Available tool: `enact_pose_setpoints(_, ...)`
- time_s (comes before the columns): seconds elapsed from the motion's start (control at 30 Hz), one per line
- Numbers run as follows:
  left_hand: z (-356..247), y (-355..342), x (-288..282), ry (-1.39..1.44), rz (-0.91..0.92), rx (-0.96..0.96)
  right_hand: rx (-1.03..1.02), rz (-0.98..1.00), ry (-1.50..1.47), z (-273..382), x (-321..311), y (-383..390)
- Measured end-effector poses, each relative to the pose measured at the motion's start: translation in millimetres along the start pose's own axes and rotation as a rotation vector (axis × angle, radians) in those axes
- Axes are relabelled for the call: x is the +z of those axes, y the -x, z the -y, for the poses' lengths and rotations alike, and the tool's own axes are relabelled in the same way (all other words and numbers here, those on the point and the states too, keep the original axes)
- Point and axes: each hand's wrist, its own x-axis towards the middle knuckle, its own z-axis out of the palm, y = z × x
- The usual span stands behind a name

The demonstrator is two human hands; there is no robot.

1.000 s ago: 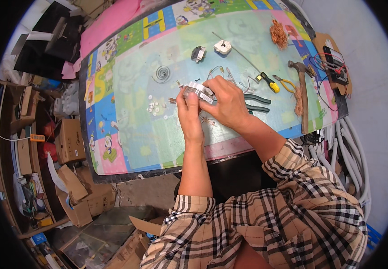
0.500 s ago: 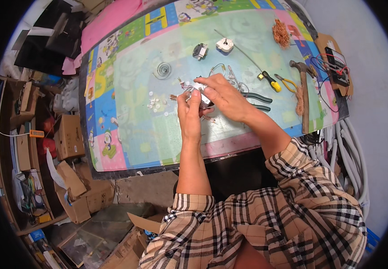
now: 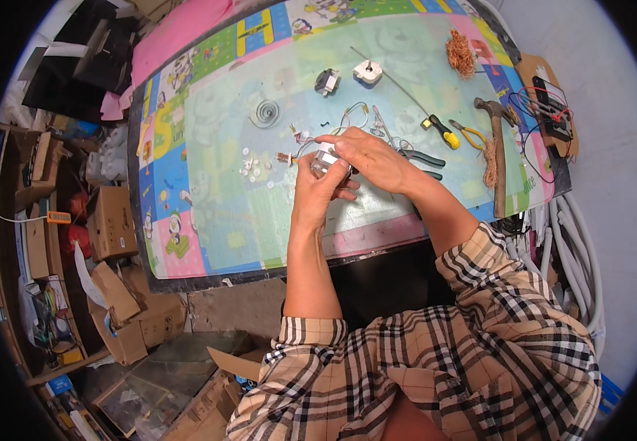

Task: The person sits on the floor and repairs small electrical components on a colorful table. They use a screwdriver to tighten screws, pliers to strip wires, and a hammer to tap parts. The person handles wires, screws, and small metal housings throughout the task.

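Note:
My left hand (image 3: 318,192) grips a small silvery motor-like part (image 3: 327,159) from below, above the middle of the colourful play mat (image 3: 208,191). My right hand (image 3: 366,154) covers the same part from above, fingers pinched on its top. Thin wires (image 3: 296,140) trail from the part toward the left. Most of the part is hidden between my two hands.
On the mat lie a metal coil spring (image 3: 266,113), small white bits (image 3: 253,165), two small motor pieces (image 3: 327,79) (image 3: 367,71), a yellow-handled screwdriver (image 3: 436,128), pliers (image 3: 423,156), a hammer (image 3: 496,140), copper wire tangle (image 3: 459,53). Cardboard boxes (image 3: 112,220) crowd the floor at left.
Both hands have lifted the small part a little and brought it nearer to me; the right hand's fingers shifted on its top.

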Motion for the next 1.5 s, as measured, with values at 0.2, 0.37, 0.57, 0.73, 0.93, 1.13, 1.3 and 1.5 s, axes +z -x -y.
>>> enact_pose_setpoints(0.2, -2, 2, -1, 0.008, 0.027, -0.006, -0.016, 0.015, -0.020, 1, -1, -1)
enact_pose_setpoints(0.37, 1, 0, -2, -0.005, 0.052, -0.001, 0.025, 0.032, -0.085, 6, -4, -1)
enact_pose_setpoints(0.57, 1, 1, 2, 0.065, 0.066, 0.007, -0.076, -0.061, 0.024, 1, 0, 1)
enact_pose_setpoints(0.73, 0, 2, 3, 0.124, 0.070, -0.022, -0.007, -0.042, -0.035, 1, -6, 0)
enact_pose_setpoints(0.93, 4, 1, 9, -0.102, -0.154, 0.151, -0.058, -0.060, -0.025, -2, -3, -1)
enact_pose_setpoints(1.13, 2, 2, 13, -0.697, -0.461, 0.479, -0.090, -0.115, 0.092, 0, 0, -1)
enact_pose_setpoints(1.3, 10, -1, 12, -0.752, -0.564, 0.536, -0.081, -0.108, 0.066, 7, 2, 1)
enact_pose_setpoints(1.5, 8, 1, 13, -0.724, -0.548, 0.532, -0.112, -0.125, 0.035, 10, 2, 3)
